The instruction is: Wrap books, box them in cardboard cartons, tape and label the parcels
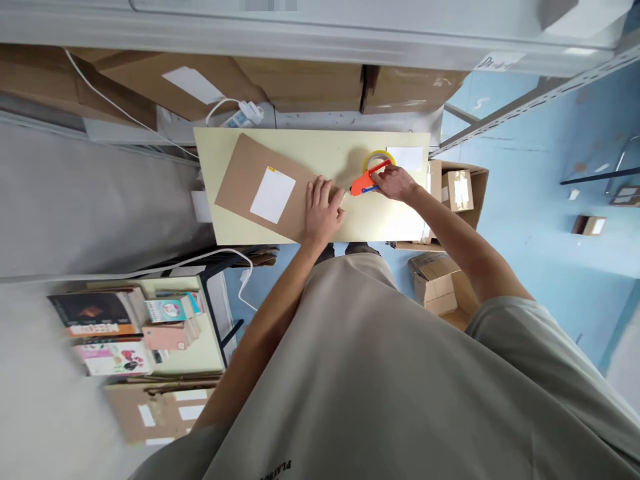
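Observation:
My left hand [324, 212] lies with its fingers spread on the right end of a flat brown cardboard parcel [235, 175]. A white label [273, 194] with a small yellow mark is on the parcel's top face. In my right hand [396, 183] is an orange tape dispenser [363, 181] with a blue part and a roll of yellow-rimmed tape [369, 159]. Its front end points toward the parcel, just right of my left fingers. Both hands are over the pale yellow table [330, 143]. Whether any tape reaches the parcel is too small to tell.
White paper [406, 159] lies at the table's right end. Behind stand large cardboard boxes [310, 83] and a power strip [243, 118]. An open carton [480, 183] holding a small box adjoins the right side. Stacked books [97, 313] occupy a lower-left table; a white cable [200, 255] crosses nearby.

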Motion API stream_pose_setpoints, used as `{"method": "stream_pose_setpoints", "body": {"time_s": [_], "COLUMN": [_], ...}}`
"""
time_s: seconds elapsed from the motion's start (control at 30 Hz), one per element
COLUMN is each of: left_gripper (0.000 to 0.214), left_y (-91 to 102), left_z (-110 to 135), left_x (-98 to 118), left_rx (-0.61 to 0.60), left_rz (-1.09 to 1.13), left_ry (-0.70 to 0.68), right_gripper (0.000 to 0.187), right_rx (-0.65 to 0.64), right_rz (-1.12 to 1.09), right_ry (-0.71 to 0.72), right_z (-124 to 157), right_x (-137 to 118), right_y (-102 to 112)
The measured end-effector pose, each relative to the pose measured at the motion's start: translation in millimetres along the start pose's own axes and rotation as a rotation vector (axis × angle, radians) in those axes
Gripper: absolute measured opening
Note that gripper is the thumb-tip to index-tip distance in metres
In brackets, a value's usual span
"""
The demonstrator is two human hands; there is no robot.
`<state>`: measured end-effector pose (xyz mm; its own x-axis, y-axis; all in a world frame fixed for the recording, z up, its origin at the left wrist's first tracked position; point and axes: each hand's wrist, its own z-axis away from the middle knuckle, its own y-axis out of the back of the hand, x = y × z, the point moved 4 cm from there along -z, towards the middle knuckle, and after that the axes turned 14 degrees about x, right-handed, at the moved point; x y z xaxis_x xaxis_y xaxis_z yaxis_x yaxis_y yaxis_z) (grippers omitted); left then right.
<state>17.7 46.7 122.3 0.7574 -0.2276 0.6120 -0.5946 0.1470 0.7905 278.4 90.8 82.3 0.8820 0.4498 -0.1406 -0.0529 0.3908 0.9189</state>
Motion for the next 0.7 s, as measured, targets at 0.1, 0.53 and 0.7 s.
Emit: {"method": "stream_pose_setpoints", "body": {"time_s": [0.1, 0.53, 0.7], "left_gripper": [0.064, 0.069, 0.065], "left_y": [2.5, 11.0, 12.5], "left_z": [0.6, 1.2, 1.9], "left_x": [1.7, 4.7, 6.0], "left_rx": [-0.019, -0.020, -0.021], "left_rz": [0.015, 0.023, 0.016], "left_ry": [-0.020, -0.125, -0.145], "right_gripper": [0.068, 0.072, 0.068], "right_rx": [-0.049, -0.071, -0.112], "right_rz": [0.064, 0.036, 0.013], "right_ry": [-0.030, -0.254, -0.371], "right_z": [-1.0, 12.9, 39.6], "right_x": [-5.0, -51.8, -58.0], "right_y": [3.7, 35.3, 37.1]}}
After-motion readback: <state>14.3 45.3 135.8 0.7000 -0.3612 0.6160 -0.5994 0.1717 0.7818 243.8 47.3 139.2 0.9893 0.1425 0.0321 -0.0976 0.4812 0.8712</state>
